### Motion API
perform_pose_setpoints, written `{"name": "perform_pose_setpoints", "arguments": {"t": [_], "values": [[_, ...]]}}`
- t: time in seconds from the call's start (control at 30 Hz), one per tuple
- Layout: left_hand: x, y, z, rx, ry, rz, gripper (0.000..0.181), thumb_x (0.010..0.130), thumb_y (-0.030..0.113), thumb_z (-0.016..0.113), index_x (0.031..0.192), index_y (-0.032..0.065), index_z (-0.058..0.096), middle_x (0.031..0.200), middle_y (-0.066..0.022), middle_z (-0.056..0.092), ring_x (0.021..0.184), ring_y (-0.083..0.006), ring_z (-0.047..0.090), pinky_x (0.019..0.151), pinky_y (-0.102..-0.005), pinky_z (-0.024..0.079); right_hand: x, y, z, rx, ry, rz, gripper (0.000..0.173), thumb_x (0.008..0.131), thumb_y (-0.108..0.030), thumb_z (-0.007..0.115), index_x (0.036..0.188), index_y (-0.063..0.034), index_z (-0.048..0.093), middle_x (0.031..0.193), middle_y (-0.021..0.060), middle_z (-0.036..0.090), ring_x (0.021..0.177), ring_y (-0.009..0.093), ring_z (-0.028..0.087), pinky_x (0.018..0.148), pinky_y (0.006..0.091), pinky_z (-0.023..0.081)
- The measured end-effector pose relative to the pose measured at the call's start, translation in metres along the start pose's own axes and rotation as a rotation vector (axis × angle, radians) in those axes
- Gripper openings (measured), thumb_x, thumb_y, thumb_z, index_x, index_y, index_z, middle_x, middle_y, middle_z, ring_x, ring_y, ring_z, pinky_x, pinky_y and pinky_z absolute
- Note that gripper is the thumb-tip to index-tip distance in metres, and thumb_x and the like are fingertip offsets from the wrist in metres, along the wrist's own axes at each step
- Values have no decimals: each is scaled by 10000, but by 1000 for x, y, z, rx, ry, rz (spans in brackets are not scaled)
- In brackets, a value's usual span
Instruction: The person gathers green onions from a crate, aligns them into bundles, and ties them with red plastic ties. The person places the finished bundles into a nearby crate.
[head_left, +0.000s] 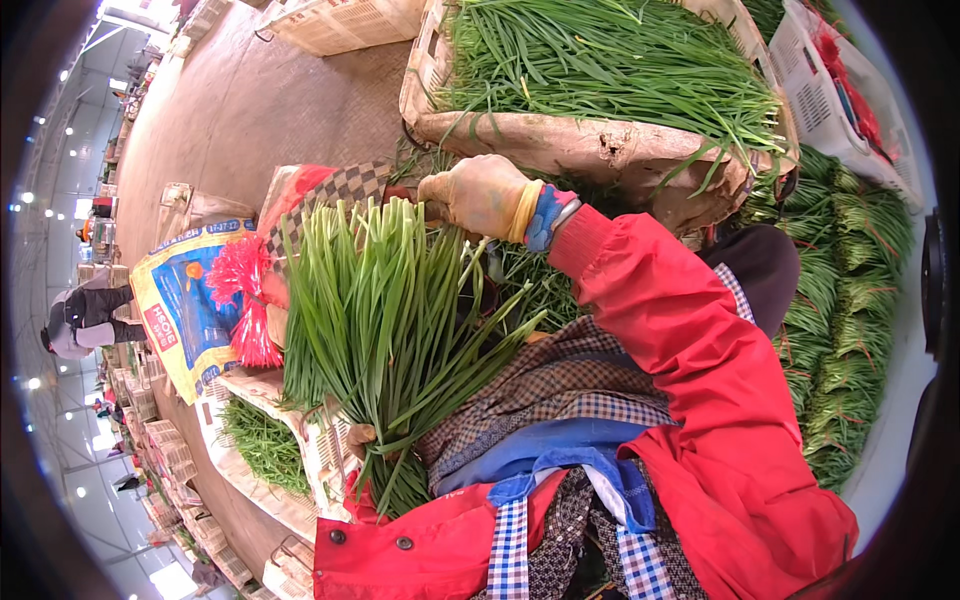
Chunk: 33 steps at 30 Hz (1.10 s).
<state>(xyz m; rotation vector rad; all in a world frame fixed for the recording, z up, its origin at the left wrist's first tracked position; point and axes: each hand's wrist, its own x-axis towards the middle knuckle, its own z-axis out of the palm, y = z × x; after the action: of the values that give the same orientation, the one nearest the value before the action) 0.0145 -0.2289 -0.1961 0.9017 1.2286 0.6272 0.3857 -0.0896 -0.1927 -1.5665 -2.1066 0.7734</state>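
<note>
A thick bunch of garlic chives (375, 300) stands before me, pale cut ends up and leaf tips down by my jacket. Low on the bunch, my left hand (361, 437) is wrapped around the leaves, mostly hidden behind them. My right hand (484, 196), in a pale work glove with a yellow cuff, is beside the cut ends at the bunch's upper right. Its fingers are curled, and whether anything is between them is hidden. Loose chive leaves (540, 285) lie beneath it, near my lap.
A cloth-edged crate (600, 142) heaped with chives stands ahead. Tied bundles (847, 315) are stacked at right, below a white basket (817, 90). Red plastic ties (251, 300) hang at left by a printed sack (195, 300). Another crate (300, 442) holds greens. A person (90, 315) bends far left.
</note>
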Motion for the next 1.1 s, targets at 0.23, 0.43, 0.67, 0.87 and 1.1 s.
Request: {"name": "perform_pose_setpoints", "arguments": {"t": [0.23,0.43,0.67,0.87,1.1], "values": [[4,-2,0,11,-2,20,424,666,-58,607,1089,-27,595,949,-105,663,726,-231,646,638,-323,555,17,68,18,377,228,290,194,874,-262,569,945,-108,664,728,113,653,695,270,647,622,380,510],[1,-8,-2,13,0,34,413,672,-63,602,1084,-29,596,946,-106,664,721,-231,648,632,-323,559,-62,118,-9,263,-387,492,250,858,-212,589,980,-5,653,712,136,673,600,226,659,547,361,527],[-4,-6,1,15,18,41,400,679,-69,596,1077,-32,598,943,-108,665,714,-232,650,626,-324,563,-54,46,-10,406,367,-247,389,838,-172,685,1219,-131,625,1226,93,605,1158,222,546,1027,339,413],[-12,-7,2,31,32,51,389,685,-75,591,1072,-35,600,940,-109,666,709,-232,652,621,-324,566,-2,3,27,-84,58,-148,269,779,-200,615,1022,-126,701,985,113,683,945,328,644,845,420,504],[-14,-10,-2,39,33,71,377,692,-81,585,1066,-38,602,937,-111,667,703,-233,654,614,-325,570,-32,99,-3,221,11,210,300,900,-330,577,926,-55,695,1026,115,681,958,261,629,865,367,482]]}}
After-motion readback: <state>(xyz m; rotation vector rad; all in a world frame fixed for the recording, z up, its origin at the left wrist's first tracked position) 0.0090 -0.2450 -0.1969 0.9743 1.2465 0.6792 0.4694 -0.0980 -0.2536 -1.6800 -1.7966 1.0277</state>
